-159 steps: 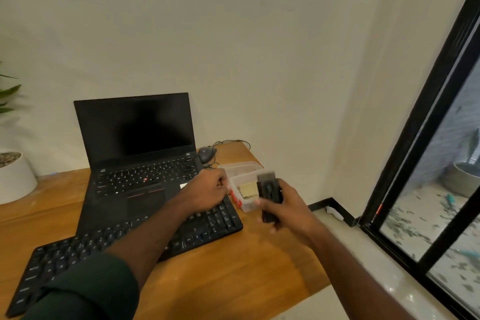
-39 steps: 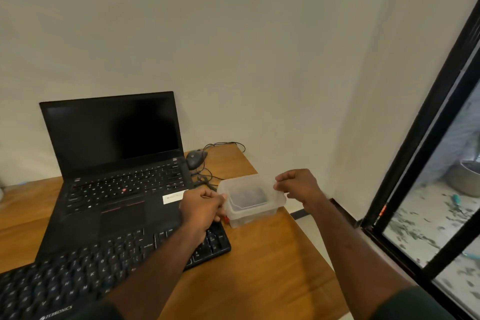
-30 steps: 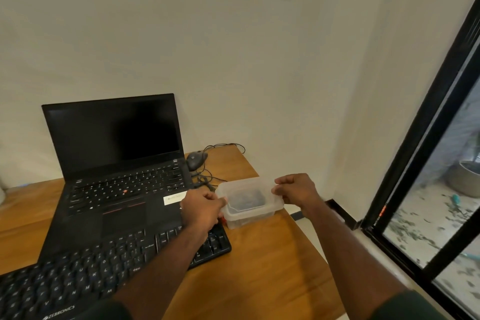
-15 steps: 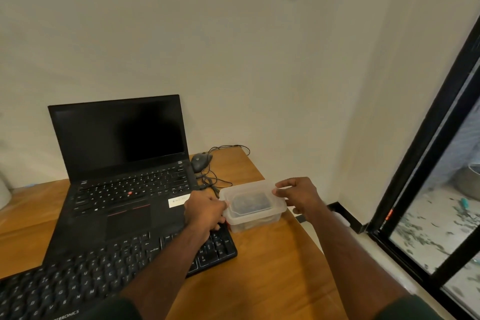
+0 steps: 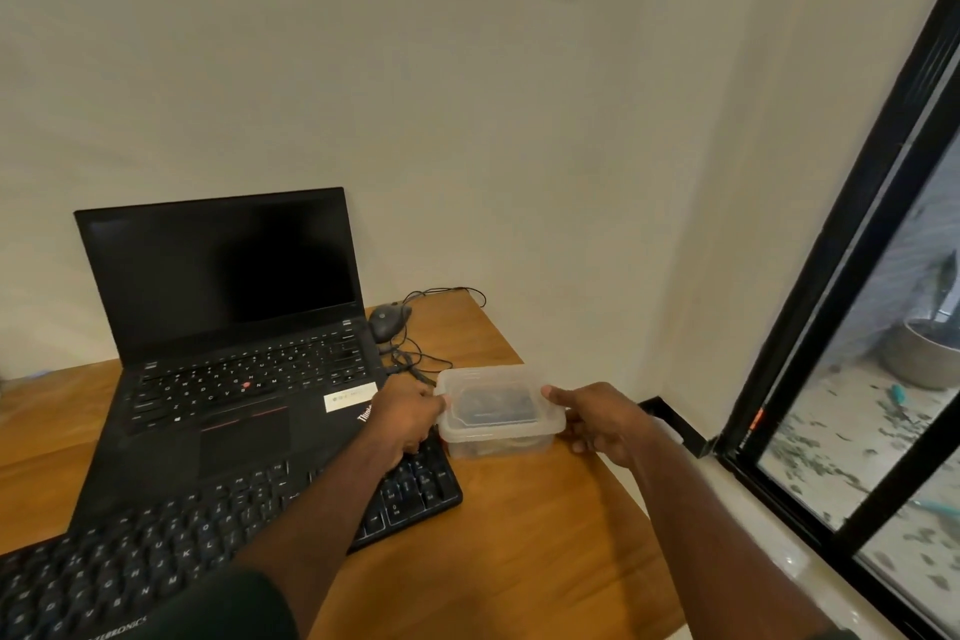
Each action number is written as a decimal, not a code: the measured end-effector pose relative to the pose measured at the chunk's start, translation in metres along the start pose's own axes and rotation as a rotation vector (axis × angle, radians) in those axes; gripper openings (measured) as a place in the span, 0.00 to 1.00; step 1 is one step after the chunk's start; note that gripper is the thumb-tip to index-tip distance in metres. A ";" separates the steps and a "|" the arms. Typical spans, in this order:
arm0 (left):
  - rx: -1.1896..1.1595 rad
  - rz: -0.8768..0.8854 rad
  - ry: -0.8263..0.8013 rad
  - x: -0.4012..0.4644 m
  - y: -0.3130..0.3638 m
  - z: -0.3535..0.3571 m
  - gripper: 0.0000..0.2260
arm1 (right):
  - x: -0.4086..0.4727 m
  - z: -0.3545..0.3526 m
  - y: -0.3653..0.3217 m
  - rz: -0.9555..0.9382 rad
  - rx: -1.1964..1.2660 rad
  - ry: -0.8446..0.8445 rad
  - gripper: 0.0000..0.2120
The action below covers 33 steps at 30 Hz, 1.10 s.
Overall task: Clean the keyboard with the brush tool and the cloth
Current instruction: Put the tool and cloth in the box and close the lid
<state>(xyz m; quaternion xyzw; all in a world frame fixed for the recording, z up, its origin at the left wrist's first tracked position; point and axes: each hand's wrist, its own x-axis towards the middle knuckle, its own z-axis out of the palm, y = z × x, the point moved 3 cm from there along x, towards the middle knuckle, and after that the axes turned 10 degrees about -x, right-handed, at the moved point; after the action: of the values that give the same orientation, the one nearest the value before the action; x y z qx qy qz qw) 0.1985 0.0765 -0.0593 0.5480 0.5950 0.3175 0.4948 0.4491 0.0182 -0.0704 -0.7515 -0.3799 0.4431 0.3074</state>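
A clear plastic box [image 5: 498,413] with its lid on stands on the wooden table [image 5: 519,551], right of the black keyboard [image 5: 208,546]. Something dark shows through the lid; I cannot make out the brush tool or the cloth. My left hand [image 5: 408,413] grips the box's left rim, over the keyboard's right end. My right hand [image 5: 597,418] holds the right rim, thumb on the lid.
An open black laptop [image 5: 234,327] sits behind the keyboard, its front edge overlapping it. A grey mouse [image 5: 387,320] with a tangled cable lies behind the box. The table's right edge is just past the box; a black-framed glass door [image 5: 857,327] stands further right.
About five seconds ago my right hand held the dark brush tool over the open box. Since then the lid has gone on, and both hands have held the box's sides nearly still.
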 end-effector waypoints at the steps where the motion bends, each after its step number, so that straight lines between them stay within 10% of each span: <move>1: 0.011 -0.001 -0.009 0.001 0.002 0.001 0.10 | -0.003 -0.002 0.003 0.017 0.026 -0.012 0.18; 19: 0.099 0.012 0.022 0.001 0.009 0.006 0.10 | -0.016 0.010 -0.010 -0.211 -0.498 0.316 0.12; 33: 0.022 0.087 0.028 -0.024 0.018 0.007 0.20 | -0.025 0.019 0.022 -0.162 0.070 0.272 0.13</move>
<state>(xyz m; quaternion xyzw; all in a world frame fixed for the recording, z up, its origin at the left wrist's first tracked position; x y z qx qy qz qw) 0.2093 0.0553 -0.0388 0.5743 0.5810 0.3398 0.4659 0.4303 -0.0123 -0.0848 -0.7604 -0.3785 0.3241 0.4164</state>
